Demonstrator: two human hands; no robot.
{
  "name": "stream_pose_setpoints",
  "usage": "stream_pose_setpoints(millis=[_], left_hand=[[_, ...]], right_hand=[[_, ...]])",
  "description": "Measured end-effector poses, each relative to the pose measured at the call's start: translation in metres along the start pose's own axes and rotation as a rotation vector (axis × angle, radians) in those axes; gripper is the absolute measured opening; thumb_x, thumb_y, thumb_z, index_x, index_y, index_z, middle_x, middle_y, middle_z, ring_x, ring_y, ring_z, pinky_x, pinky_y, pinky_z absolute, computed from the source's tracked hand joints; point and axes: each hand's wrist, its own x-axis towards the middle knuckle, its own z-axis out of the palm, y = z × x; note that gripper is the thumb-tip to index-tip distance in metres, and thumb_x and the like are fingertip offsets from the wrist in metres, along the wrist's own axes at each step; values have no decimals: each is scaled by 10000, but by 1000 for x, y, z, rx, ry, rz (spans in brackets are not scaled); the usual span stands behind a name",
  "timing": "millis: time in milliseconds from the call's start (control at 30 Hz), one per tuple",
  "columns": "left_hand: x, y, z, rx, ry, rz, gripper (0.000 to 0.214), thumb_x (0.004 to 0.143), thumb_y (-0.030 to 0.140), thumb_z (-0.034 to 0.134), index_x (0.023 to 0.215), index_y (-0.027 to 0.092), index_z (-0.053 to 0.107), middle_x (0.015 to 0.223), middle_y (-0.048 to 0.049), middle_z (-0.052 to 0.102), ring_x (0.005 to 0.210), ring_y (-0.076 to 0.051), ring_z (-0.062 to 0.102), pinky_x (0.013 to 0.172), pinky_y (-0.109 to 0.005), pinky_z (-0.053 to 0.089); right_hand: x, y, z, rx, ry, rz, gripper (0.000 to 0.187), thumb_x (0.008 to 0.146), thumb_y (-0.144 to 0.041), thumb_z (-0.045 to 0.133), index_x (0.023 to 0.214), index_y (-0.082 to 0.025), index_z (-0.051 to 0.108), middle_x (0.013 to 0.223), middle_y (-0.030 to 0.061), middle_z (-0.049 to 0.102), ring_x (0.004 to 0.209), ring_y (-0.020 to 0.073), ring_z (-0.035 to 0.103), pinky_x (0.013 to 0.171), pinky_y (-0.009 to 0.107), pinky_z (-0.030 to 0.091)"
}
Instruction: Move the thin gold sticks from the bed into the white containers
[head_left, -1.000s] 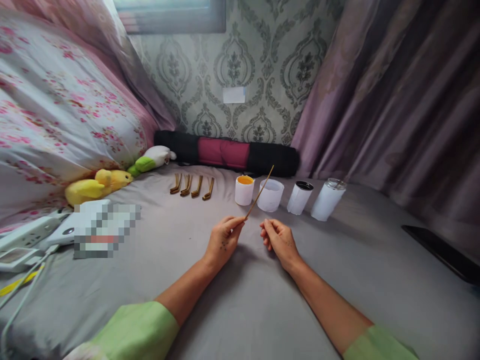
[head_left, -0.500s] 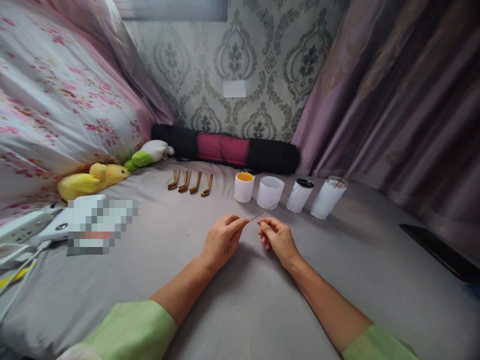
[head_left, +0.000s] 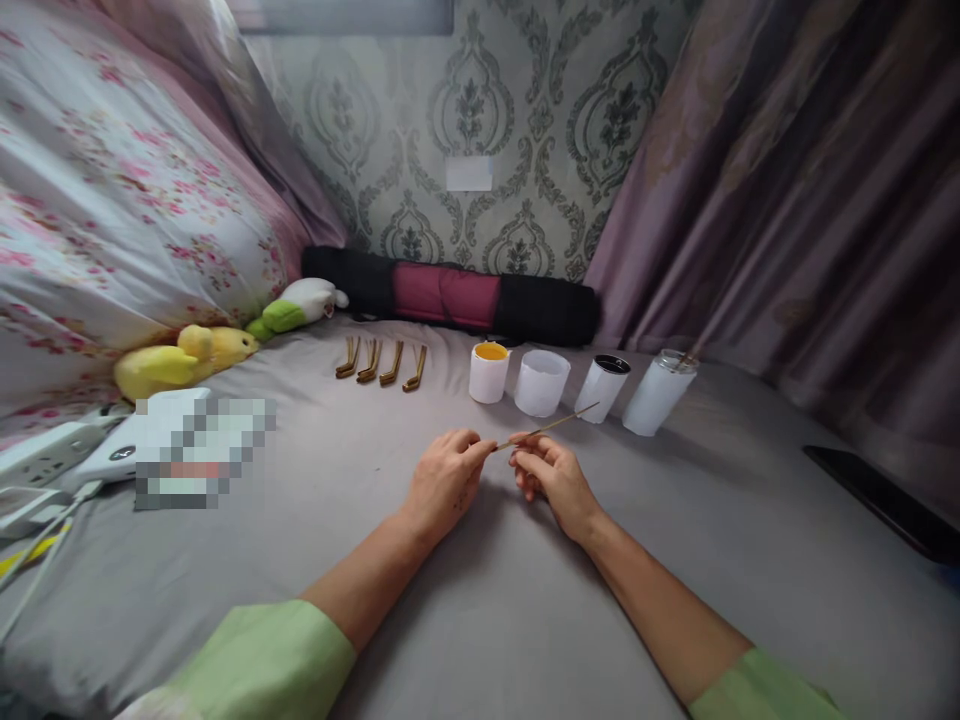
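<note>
My left hand (head_left: 444, 480) pinches one end of a thin golden stick (head_left: 551, 426) that lies nearly level, pointing right toward the cups. My right hand (head_left: 553, 477) pinches the same stick a little further along. Both hands rest low over the grey bed sheet (head_left: 480, 600). Behind them stand a white cup with orange contents (head_left: 488, 371), a wide white cup (head_left: 541, 382), a white cup with a black rim (head_left: 602, 388) and a clear-topped jar (head_left: 658, 393). Several bent golden pieces (head_left: 382, 365) lie in a row to the left.
A black and pink roll (head_left: 450, 297) lies against the wall. Yellow (head_left: 180, 362) and green-white (head_left: 298, 306) plush toys sit by a floral duvet (head_left: 112, 200). A power strip and cables (head_left: 45, 460) are at left, a dark flat object (head_left: 885, 505) at right, curtains behind.
The stick has tipped from steeply upright down to nearly level, pointing right. My right hand has closed in and taken hold of it beside the left hand.
</note>
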Motion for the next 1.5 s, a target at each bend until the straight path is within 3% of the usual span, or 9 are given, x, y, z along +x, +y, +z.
stream_pose_setpoints(millis=[533, 933, 1133, 1333, 1500], left_hand=[[-1, -1, 4, -36, 11, 2, 283, 838, 224, 331, 995, 220, 566, 880, -61, 554, 837, -152, 498, 724, -270, 393], [1, -7, 11, -306, 28, -93, 264, 795, 181, 377, 987, 189, 558, 865, -59, 566, 731, -127, 520, 680, -251, 408], [4, -5, 10, -540, 22, -292, 234, 778, 225, 413, 918, 175, 592, 812, -49, 601, 692, -121, 530, 654, -241, 412], [8, -2, 11, -1002, -50, -578, 276, 753, 331, 455, 907, 128, 562, 695, -32, 585, 517, -86, 497, 451, -203, 385], [9, 3, 8, -1284, -112, -703, 307, 743, 364, 485, 900, 107, 545, 706, -53, 588, 528, -82, 523, 440, -189, 382]], right_hand=[[3, 3, -1, 99, 21, 32, 342, 687, -437, 552, 872, -149, 553, 683, 5, 544, 476, 57, 477, 373, 171, 344], [4, 5, -2, 117, 38, 30, 315, 697, -414, 550, 875, -155, 552, 676, 1, 556, 475, 55, 480, 378, 168, 361], [5, 7, -3, 113, 65, 17, 318, 696, -417, 543, 876, -154, 548, 680, 3, 548, 469, 55, 471, 375, 171, 347], [7, 8, -5, 94, 123, 3, 324, 689, -435, 539, 867, -165, 541, 659, -12, 539, 454, 54, 463, 361, 169, 324], [6, 8, -5, 65, 146, -29, 310, 708, -434, 517, 861, -165, 541, 642, -20, 522, 447, 51, 456, 358, 166, 323]])
